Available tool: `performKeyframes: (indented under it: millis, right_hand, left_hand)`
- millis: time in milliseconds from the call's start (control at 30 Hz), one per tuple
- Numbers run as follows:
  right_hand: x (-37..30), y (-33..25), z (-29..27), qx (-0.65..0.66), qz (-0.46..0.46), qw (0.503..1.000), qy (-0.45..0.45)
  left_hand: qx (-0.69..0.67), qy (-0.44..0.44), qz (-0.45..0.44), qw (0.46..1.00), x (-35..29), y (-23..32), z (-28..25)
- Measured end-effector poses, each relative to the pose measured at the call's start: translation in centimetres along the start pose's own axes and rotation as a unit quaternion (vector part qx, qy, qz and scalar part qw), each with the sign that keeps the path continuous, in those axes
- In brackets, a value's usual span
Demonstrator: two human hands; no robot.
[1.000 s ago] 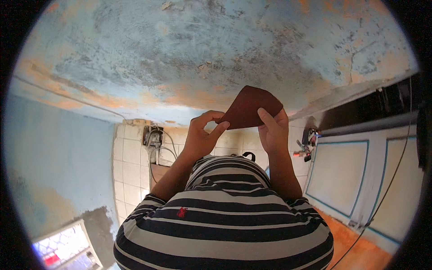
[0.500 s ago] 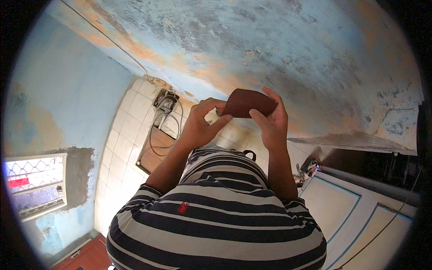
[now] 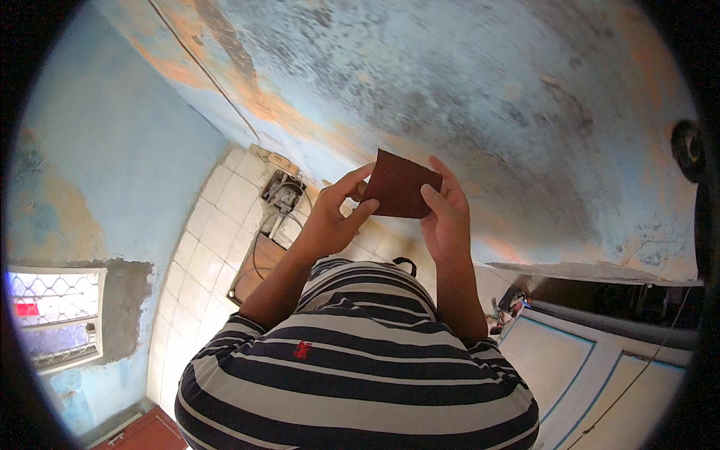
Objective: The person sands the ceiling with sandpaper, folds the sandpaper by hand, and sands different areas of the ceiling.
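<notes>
Between my two hands is a dark reddish-brown sheet, like a piece of sandpaper (image 3: 403, 186), held up in front of my chest with its broad face toward me. My left hand (image 3: 339, 206) pinches its left edge, the thumb on the near face and the fingers behind. On the right edge, my right hand (image 3: 448, 214) grips the sheet with its thumb in front, while one finger sticks up past the edge. Most of the fingers behind the sheet are hidden. Beyond it rises a blue painted wall (image 3: 465, 90) with grey, worn patches and orange streaks.
To the left are white tiles (image 3: 196, 255), an open box with wiring (image 3: 283, 191) and a brown panel (image 3: 259, 262). A cable (image 3: 202, 69) runs along the wall. A barred window (image 3: 56, 319) is at the far left. White panels with blue trim (image 3: 551, 352) stand at lower right.
The sheet, curved before, is now flatter and shows more of its face. Both hands have shifted slightly, still holding it. The view has turned a little, and a round black object shows at the right.
</notes>
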State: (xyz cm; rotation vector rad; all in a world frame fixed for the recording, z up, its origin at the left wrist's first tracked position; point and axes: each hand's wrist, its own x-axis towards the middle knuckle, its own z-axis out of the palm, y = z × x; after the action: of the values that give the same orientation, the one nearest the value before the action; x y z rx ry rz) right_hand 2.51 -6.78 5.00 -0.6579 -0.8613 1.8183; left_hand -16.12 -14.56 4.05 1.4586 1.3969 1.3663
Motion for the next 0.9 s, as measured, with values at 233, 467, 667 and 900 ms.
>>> performKeyframes:
  millis: [233,467,667,900]
  right_hand:
    - [2.4,4.6,7.7,-0.099,-0.013,0.995,0.003]
    - [5.5,9.7,11.9,-0.483,-0.414,0.747,-0.192]
    - [5.1,12.0,16.5,-0.559,-0.346,0.71,-0.252]
    - [6.7,14.2,18.1,-0.29,-0.163,0.932,-0.142]
  left_hand:
    - [0.162,0.073,0.07,0.982,2.2,-0.8,-9.8]
    - [-0.286,0.058,-0.089,0.952,3.5,-4.6,-16.0]
    - [-0.314,0.032,-0.118,0.941,2.6,-4.6,-20.9]
    - [0.003,0.157,0.051,0.986,1.6,-2.7,-22.2]
